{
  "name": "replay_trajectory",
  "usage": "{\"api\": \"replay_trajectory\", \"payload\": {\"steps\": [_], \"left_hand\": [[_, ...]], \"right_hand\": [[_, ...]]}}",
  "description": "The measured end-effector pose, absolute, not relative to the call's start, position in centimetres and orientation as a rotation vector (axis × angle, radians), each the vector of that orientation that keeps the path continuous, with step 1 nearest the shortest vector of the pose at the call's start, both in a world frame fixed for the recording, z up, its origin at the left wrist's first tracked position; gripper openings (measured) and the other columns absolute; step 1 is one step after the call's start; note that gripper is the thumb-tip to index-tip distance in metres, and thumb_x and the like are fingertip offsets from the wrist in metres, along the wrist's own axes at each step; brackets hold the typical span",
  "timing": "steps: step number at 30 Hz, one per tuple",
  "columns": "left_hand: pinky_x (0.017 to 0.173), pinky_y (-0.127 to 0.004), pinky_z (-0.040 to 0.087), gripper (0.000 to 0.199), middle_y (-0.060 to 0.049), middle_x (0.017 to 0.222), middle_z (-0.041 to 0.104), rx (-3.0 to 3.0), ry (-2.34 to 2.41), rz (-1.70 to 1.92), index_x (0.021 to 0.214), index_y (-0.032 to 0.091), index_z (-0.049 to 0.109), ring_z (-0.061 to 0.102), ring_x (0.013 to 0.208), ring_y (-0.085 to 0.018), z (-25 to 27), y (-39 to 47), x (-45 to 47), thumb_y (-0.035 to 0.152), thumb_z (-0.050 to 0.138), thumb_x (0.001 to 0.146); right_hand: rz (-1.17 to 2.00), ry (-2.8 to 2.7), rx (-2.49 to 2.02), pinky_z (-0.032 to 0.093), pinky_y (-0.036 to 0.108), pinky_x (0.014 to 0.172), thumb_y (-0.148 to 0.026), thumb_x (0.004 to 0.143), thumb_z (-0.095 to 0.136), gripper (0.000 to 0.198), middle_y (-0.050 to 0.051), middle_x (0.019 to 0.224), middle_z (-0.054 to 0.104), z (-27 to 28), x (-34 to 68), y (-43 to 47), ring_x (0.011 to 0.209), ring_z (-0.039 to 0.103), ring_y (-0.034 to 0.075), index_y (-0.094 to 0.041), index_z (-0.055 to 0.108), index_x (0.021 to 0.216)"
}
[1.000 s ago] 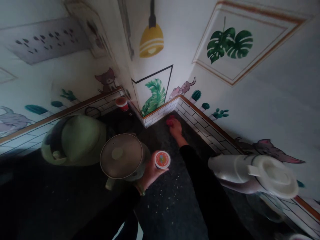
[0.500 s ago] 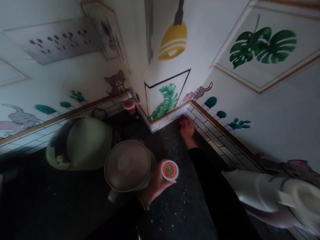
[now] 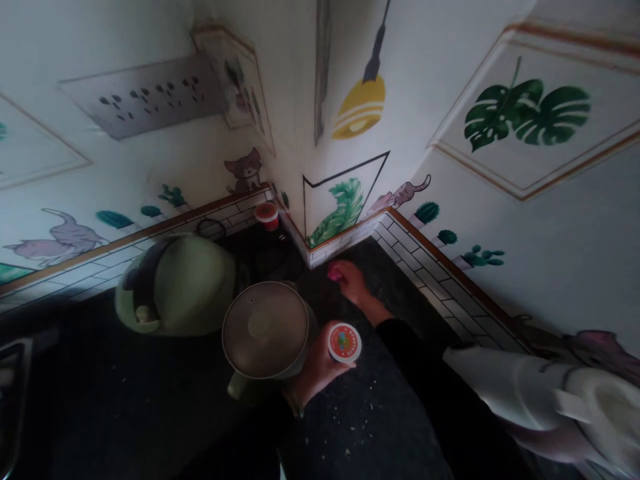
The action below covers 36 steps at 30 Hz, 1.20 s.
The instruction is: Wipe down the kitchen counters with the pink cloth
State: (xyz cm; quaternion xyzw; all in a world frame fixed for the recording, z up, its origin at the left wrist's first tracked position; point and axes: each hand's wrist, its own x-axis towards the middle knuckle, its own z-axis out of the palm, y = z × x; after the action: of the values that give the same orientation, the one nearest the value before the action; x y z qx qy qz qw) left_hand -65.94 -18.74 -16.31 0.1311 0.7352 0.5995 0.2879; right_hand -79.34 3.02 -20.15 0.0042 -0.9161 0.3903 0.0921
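Observation:
My left hand (image 3: 320, 363) is closed around a small tub with a round red-and-white lid (image 3: 345, 343), just right of the lidded pot (image 3: 265, 327). Its wrist passes close by the pot's side. Farther back, near the wall corner, my right hand (image 3: 350, 281) is closed on a pinkish-red cloth (image 3: 335, 271) pressed to the dark countertop (image 3: 380, 427). Only a small part of the cloth shows; the fingers cover the rest. White crumbs (image 3: 357, 427) are scattered on the counter in front of the tub.
A green rice cooker (image 3: 180, 287) stands left of the pot. Behind it, another red tub (image 3: 267, 216) sits against the wall. At the right is a whitish appliance (image 3: 530, 387). A sink edge (image 3: 23, 400) shows at far left. Tiled edging (image 3: 430, 280) borders the counter.
My right hand has moved left along the counter with the cloth, away from the right-hand wall toward the protruding corner. My left hand still holds the tub. The view has shifted slightly.

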Motion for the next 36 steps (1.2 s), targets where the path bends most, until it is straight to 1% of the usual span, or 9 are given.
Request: {"api": "replay_trajectory", "payload": {"steps": [3,6,10,16,22,25,28,30,36], "left_hand": [[0.118,-0.05,0.047,0.091,-0.007,0.138,0.067,0.345,1.943,1.634,0.139,0.027,0.054,0.063,0.13,-0.03,-16.4,-18.7,-66.0,0.016,0.095,0.058],[0.119,-0.049,0.046,0.092,-0.006,0.138,0.067,0.358,1.928,1.651,0.14,0.028,0.053,0.063,0.13,-0.029,-16.5,-18.8,-65.9,0.016,0.095,0.059],[0.119,-0.049,0.046,0.09,-0.006,0.14,0.066,0.364,1.917,1.653,0.14,0.029,0.054,0.063,0.131,-0.029,-16.5,-18.8,-65.8,0.02,0.095,0.061],[0.12,-0.05,0.044,0.09,-0.006,0.138,0.067,0.338,1.906,1.688,0.14,0.028,0.056,0.063,0.131,-0.029,-16.0,-19.0,-65.5,0.014,0.093,0.059],[0.122,-0.054,0.043,0.092,-0.007,0.143,0.064,0.278,1.997,1.688,0.139,0.028,0.056,0.061,0.134,-0.032,-15.1,-21.0,-64.2,0.014,0.094,0.057],[0.121,-0.056,0.043,0.09,-0.008,0.142,0.066,0.241,2.06,1.68,0.137,0.027,0.057,0.061,0.133,-0.033,-14.4,-22.1,-63.5,0.014,0.094,0.056],[0.12,-0.059,0.044,0.09,-0.01,0.14,0.067,0.209,2.12,1.674,0.135,0.026,0.057,0.062,0.133,-0.034,-13.7,-23.1,-62.8,0.015,0.094,0.054],[0.119,-0.06,0.044,0.088,-0.01,0.139,0.068,0.204,2.148,1.687,0.135,0.025,0.057,0.063,0.132,-0.034,-13.4,-23.7,-62.4,0.015,0.093,0.055],[0.115,-0.056,0.049,0.084,-0.01,0.134,0.07,0.231,2.221,1.652,0.133,0.024,0.059,0.065,0.129,-0.033,-13.1,-24.7,-61.9,0.016,0.092,0.056]], "right_hand": [[1.269,-2.708,0.197,0.051,0.036,0.095,-0.01,0.065,0.049,0.036,0.005,0.099,0.075,-19.1,-78.9,4.0,0.102,0.066,0.023,-0.022,0.074,0.088],[1.093,-2.593,-0.34,0.049,0.043,0.1,-0.014,0.069,0.055,0.029,0.012,0.107,0.074,-18.5,-82.1,7.8,0.105,0.063,0.028,-0.018,0.073,0.093],[0.804,-2.474,-0.909,0.043,0.052,0.107,-0.012,0.072,0.055,0.04,0.022,0.123,0.069,-19.9,-84.1,7.3,0.116,0.058,0.034,-0.011,0.071,0.109],[1.248,-2.76,0.123,0.048,0.039,0.104,-0.012,0.064,0.051,0.043,0.007,0.11,0.076,-20.4,-79.8,1.2,0.108,0.063,0.025,-0.021,0.076,0.097],[0.975,-2.61,-0.629,0.044,0.049,0.108,-0.016,0.074,0.059,0.036,0.021,0.125,0.068,-20.3,-81.6,1.7,0.12,0.057,0.034,-0.011,0.074,0.107],[1.026,-2.663,-0.359,0.043,0.047,0.11,-0.01,0.073,0.056,0.04,0.018,0.129,0.068,-21.2,-80.0,-0.9,0.123,0.057,0.032,-0.014,0.076,0.107],[1.183,-2.737,0.12,0.048,0.034,0.103,-0.007,0.067,0.055,0.039,0.007,0.115,0.075,-21.0,-78.3,-2.6,0.113,0.065,0.022,-0.021,0.079,0.095],[1.25,-2.755,0.308,0.049,0.033,0.099,-0.005,0.066,0.056,0.041,0.007,0.112,0.077,-20.3,-78.6,-2.6,0.109,0.066,0.021,-0.021,0.08,0.095],[1.131,-2.805,0.223,0.044,0.045,0.106,-0.005,0.072,0.062,0.049,0.011,0.128,0.073,-20.0,-80.5,-2.8,0.12,0.06,0.029,-0.022,0.079,0.114]]}}
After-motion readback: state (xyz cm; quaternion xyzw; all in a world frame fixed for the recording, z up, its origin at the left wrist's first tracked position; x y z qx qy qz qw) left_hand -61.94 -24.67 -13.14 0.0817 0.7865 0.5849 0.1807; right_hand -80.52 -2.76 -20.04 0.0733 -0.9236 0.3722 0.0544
